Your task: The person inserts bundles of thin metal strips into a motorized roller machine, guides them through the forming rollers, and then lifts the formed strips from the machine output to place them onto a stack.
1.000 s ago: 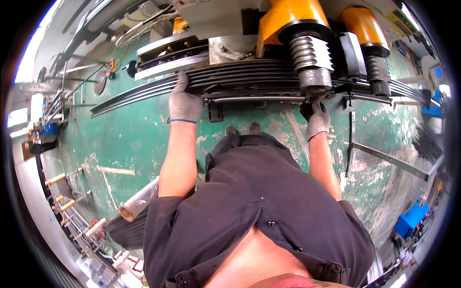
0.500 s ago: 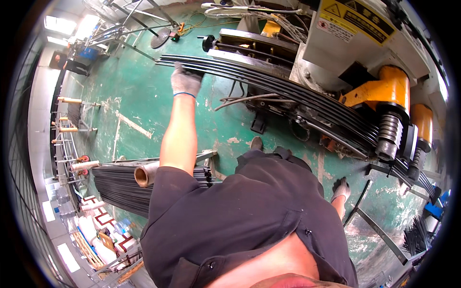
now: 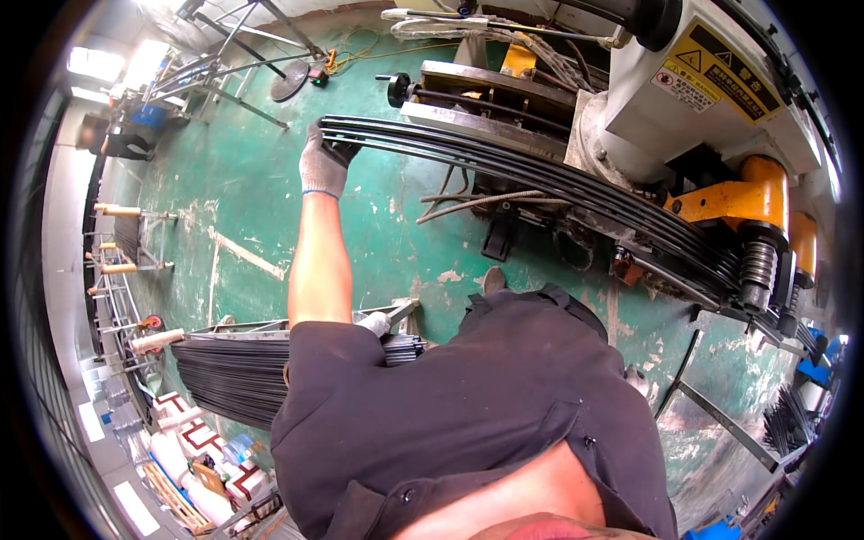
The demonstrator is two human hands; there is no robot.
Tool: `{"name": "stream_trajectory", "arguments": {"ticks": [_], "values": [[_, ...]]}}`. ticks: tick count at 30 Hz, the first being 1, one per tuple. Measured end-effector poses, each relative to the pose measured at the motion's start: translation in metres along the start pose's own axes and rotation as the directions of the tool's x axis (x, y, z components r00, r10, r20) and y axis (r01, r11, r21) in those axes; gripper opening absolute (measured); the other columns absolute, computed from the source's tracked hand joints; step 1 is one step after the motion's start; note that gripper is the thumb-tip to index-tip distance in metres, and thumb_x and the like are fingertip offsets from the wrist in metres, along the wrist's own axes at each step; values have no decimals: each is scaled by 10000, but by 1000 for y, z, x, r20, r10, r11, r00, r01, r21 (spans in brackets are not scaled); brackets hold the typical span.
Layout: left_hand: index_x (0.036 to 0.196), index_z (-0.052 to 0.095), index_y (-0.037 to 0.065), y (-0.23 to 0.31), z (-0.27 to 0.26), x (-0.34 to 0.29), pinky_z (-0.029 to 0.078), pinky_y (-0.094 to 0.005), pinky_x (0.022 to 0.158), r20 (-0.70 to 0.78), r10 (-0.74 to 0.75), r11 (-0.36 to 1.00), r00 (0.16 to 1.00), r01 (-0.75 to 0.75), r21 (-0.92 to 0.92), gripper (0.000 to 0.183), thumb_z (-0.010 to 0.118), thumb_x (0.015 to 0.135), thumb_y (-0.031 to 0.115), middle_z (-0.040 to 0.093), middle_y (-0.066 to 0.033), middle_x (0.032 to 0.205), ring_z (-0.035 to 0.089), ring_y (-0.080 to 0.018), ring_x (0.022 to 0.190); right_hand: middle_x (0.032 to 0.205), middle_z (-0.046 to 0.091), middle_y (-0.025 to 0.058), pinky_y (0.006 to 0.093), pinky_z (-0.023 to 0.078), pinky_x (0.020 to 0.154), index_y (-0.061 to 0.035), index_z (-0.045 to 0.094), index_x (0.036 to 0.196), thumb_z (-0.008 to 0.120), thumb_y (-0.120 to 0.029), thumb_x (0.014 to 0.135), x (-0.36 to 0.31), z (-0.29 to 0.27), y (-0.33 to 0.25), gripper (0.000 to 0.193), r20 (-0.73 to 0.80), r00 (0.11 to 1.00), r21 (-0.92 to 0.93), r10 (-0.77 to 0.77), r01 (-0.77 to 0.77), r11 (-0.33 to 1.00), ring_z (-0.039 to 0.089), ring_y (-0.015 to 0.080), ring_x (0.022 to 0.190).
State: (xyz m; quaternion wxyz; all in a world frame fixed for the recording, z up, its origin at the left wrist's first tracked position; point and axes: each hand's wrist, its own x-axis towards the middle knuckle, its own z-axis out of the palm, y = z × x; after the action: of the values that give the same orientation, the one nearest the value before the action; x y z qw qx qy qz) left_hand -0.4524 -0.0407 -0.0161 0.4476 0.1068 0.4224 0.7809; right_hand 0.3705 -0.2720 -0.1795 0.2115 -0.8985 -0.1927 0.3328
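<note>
My left hand (image 3: pixel 325 166), in a pale knit glove with a dark palm, is closed round the left ends of several long black metal rods (image 3: pixel 504 158). They run in a row along the machine's front, toward its yellow arm (image 3: pixel 731 197) and the coiled spring (image 3: pixel 758 266) at the right. My right hand (image 3: pixel 636 381), also gloved, hangs low beside my body, mostly covered by my dark shirt; its fingers do not show.
A rack beside my left elbow bears a stack of black rods (image 3: pixel 236 371). The machine (image 3: pixel 711 67) fills the upper right. A metal stand (image 3: pixel 724 423) is at the lower right. A person (image 3: pixel 126 144) is far left, near a round-based stand (image 3: pixel 290 81).
My left hand has shifted a little leftward and down to the rods' very ends, which stuck out past it before. My right hand has drawn in behind my shirt.
</note>
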Motion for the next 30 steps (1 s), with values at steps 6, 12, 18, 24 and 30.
{"name": "stream_trajectory", "arguments": {"ticks": [6,12,18,24,30], "values": [[1335,558,18,14,12,3,433,-630,1115,22,-81,997,996,81,-6,518,358,1125,447,617,-204,1319,580,-409,1252,738,636,30,278,436,523,-1,705,1040,718,-204,977,26,22,-19,213,78,993,168,-89,74,983,556,115,599],[1486,517,117,3,-28,33,466,-599,1102,102,-191,967,976,169,191,527,426,1098,463,613,-123,1420,590,-351,1290,929,763,101,326,557,713,19,718,1153,711,-278,975,67,18,-24,346,-40,962,-248,-271,253,935,695,160,769],[1525,495,173,30,-5,9,455,-629,1088,111,-258,896,960,195,400,575,472,1071,525,598,-127,1445,586,-385,1296,894,767,130,368,548,799,-17,760,1089,686,-360,918,4,4,-80,391,105,980,-257,-168,190,948,722,241,821],[1494,474,50,1,-7,-9,402,-651,1148,32,-20,996,999,17,83,635,367,1095,533,478,-185,1550,492,-432,1378,1155,746,196,414,520,945,-55,756,1156,686,-386,908,56,-3,-86,419,215,968,-287,-129,189,939,699,359,1107],[1569,301,8,-130,44,-83,297,-634,1225,-231,-144,989,962,148,0,699,418,1086,499,392,-237,1604,388,-446,1463,1120,762,175,403,524,939,-65,761,1162,700,-376,928,122,-36,-87,394,287,952,-242,-107,180,953,719,334,1067]]}}
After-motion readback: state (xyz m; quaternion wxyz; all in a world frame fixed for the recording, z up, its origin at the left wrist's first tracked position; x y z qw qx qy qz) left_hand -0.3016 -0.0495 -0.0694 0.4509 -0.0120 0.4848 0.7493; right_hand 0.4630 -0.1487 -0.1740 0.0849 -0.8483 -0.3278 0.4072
